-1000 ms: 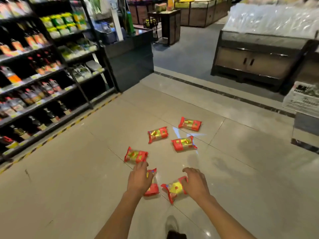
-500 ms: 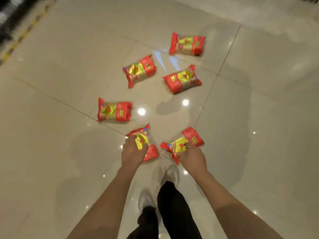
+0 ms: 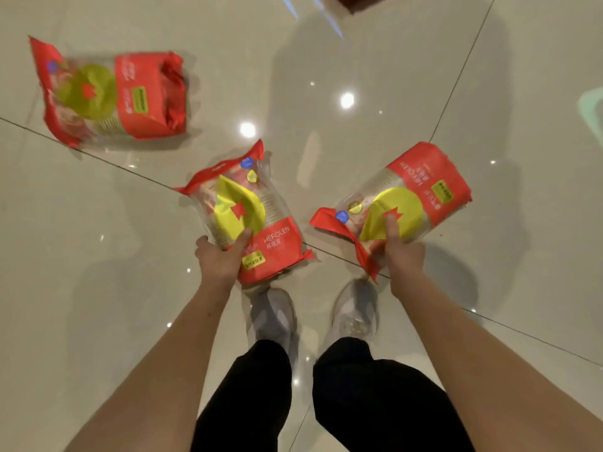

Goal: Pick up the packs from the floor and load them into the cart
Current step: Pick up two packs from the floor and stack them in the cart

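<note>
My left hand [image 3: 222, 257] grips a red and yellow pack [image 3: 251, 216] by its near edge, just above the floor. My right hand [image 3: 399, 252] holds a second pack [image 3: 411, 200] of the same kind, thumb pressed on its yellow disc. A third pack [image 3: 111, 96] lies flat on the tiles at the upper left. The red corner of another pack [image 3: 359, 0] shows at the top edge. The cart is out of view.
Glossy beige floor tiles [image 3: 98, 256] with dark joints fill the view. My two grey shoes [image 3: 274, 316] and black trouser legs stand directly below the held packs. A pale green shape [image 3: 592, 109] sits at the right edge.
The camera has tilted down and come much closer to the floor. Both hands have closed on the two nearest packs and raised them slightly.
</note>
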`<state>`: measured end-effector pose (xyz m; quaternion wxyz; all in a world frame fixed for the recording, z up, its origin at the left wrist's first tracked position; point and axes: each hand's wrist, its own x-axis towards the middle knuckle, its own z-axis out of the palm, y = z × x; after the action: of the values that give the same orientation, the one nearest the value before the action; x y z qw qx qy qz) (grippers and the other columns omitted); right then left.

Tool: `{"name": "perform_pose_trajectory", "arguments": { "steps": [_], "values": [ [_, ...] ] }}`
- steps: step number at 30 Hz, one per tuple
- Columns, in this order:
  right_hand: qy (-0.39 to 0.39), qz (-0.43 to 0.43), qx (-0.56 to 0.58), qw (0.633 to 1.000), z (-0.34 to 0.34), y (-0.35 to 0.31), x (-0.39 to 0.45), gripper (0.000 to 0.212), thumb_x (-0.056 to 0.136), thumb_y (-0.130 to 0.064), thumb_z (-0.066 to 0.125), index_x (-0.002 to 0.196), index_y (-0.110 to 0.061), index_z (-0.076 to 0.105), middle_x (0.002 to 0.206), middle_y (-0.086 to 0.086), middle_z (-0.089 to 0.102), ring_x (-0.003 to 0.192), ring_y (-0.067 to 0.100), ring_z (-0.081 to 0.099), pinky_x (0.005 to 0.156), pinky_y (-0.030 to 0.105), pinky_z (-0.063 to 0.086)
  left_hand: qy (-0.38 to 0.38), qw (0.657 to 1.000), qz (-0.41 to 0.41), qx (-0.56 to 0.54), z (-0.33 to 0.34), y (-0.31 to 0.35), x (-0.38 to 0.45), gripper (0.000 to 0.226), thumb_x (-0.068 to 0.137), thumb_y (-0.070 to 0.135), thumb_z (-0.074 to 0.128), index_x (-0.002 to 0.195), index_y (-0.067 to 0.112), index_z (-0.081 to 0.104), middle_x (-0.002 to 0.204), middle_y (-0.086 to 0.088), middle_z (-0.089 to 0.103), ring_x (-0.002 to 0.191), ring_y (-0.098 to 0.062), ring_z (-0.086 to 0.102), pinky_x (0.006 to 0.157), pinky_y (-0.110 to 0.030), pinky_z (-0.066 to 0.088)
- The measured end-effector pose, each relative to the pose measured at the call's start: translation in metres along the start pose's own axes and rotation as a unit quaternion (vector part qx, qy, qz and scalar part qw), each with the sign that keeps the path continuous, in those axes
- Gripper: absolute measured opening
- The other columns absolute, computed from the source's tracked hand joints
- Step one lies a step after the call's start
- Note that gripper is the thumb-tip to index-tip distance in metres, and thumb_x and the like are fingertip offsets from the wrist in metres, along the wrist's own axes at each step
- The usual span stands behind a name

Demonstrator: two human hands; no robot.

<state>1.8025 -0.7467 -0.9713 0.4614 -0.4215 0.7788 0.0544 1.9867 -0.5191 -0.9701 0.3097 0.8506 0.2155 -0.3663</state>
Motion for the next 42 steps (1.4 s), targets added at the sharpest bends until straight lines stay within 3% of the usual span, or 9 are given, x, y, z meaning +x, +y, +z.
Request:
{"name": "perform_pose_trajectory", "arguments": {
  "steps": [6, 9, 15, 21, 23, 25, 31, 37, 42],
  "values": [
    [0.060, 0.020, 0.169, 0.984, 0.022, -0.002, 0.029, 0.115, 0.050, -0.073, 0.084, 0.137, -0.010, 0.043, 0.126, 0.003, 0.061, 0.109, 0.022, 0.065, 0.096, 0.043, 0.056, -0.063, 0.993, 0.007, -0.104, 0.006, -0.016, 0.026, 0.075, 0.075, 0.040, 0.085, 0.132, 0.009, 0.049, 0.118, -0.002, 0.066, 0.102, -0.015, 0.069, 0.070, -0.022, 0.057],
    [0.053, -0.019, 0.173, 0.983, 0.016, -0.012, 0.022, 0.099, 0.063, -0.057, 0.089, 0.133, -0.010, 0.039, 0.126, 0.004, 0.059, 0.108, 0.020, 0.064, 0.095, 0.041, 0.055, -0.070, 0.990, 0.007, -0.125, -0.001, -0.007, 0.023, 0.072, 0.072, 0.037, 0.089, 0.128, 0.009, 0.054, 0.116, -0.005, 0.069, 0.101, -0.019, 0.071, 0.072, -0.029, 0.059],
    [0.053, -0.103, 0.020, 0.993, -0.033, -0.040, -0.031, 0.093, 0.062, -0.061, 0.084, 0.127, -0.011, 0.041, 0.130, 0.016, 0.053, 0.114, 0.033, 0.057, 0.100, 0.049, 0.049, -0.076, 0.992, 0.006, -0.096, -0.044, 0.039, -0.028, 0.062, 0.073, 0.032, 0.088, 0.121, 0.015, 0.052, 0.107, -0.003, 0.068, 0.092, -0.019, 0.072, 0.073, -0.036, 0.059],
    [0.002, -0.142, -0.004, 0.990, -0.126, -0.100, -0.127, 0.083, 0.059, -0.060, 0.088, 0.120, -0.020, 0.047, 0.113, 0.001, 0.066, 0.102, 0.025, 0.066, 0.091, 0.041, 0.054, -0.113, 0.988, 0.088, -0.057, -0.110, 0.147, -0.121, 0.052, 0.074, 0.026, 0.088, 0.114, 0.014, 0.057, 0.104, -0.005, 0.071, 0.089, -0.022, 0.074, 0.070, -0.036, 0.060],
    [0.002, -0.150, 0.032, 0.988, -0.162, -0.123, -0.160, 0.085, 0.056, -0.061, 0.089, 0.122, -0.022, 0.052, 0.110, -0.002, 0.070, 0.097, 0.019, 0.070, 0.090, 0.044, 0.057, -0.130, 0.983, 0.125, -0.045, -0.127, 0.190, -0.157, 0.054, 0.074, 0.026, 0.088, 0.117, 0.015, 0.058, 0.106, -0.004, 0.072, 0.091, -0.022, 0.074, 0.074, -0.040, 0.061],
    [-0.003, -0.158, 0.097, 0.983, -0.201, -0.143, -0.196, 0.068, 0.060, -0.049, 0.093, 0.114, -0.028, 0.056, 0.104, -0.006, 0.072, 0.091, 0.013, 0.072, 0.088, 0.044, 0.060, -0.148, 0.974, 0.169, -0.041, -0.140, 0.233, -0.200, 0.058, 0.074, 0.028, 0.088, 0.122, 0.020, 0.058, 0.109, -0.001, 0.072, 0.092, -0.019, 0.074, 0.076, -0.040, 0.061],
    [0.024, -0.171, 0.227, 0.958, -0.347, -0.173, -0.313, 0.063, 0.061, -0.040, 0.095, 0.112, -0.039, 0.058, 0.106, -0.009, 0.072, 0.091, 0.009, 0.072, 0.079, 0.038, 0.061, -0.206, 0.941, 0.269, 0.000, -0.167, 0.342, -0.382, 0.049, 0.075, 0.028, 0.087, 0.114, 0.024, 0.057, 0.102, 0.003, 0.071, 0.086, -0.013, 0.071, 0.064, -0.026, 0.054],
    [0.099, -0.160, 0.273, 0.943, -0.541, -0.137, -0.396, 0.071, 0.058, -0.035, 0.097, 0.118, -0.028, 0.059, 0.104, -0.006, 0.072, 0.091, 0.010, 0.071, 0.073, 0.027, 0.055, -0.290, 0.892, 0.343, 0.047, -0.148, 0.388, -0.580, 0.061, 0.064, 0.037, 0.093, 0.113, 0.026, 0.059, 0.103, -0.003, 0.073, 0.088, -0.020, 0.074, 0.076, -0.044, 0.061],
    [0.175, -0.178, 0.316, 0.916, -0.707, -0.084, -0.466, 0.065, 0.063, -0.027, 0.094, 0.114, -0.026, 0.054, 0.100, -0.005, 0.069, 0.086, 0.008, 0.066, 0.076, 0.028, 0.049, -0.367, 0.839, 0.396, 0.065, -0.109, 0.396, -0.755, 0.065, 0.054, 0.037, 0.094, 0.109, 0.022, 0.062, 0.101, -0.005, 0.075, 0.084, -0.018, 0.075, 0.071, -0.037, 0.061]
  ]
}}
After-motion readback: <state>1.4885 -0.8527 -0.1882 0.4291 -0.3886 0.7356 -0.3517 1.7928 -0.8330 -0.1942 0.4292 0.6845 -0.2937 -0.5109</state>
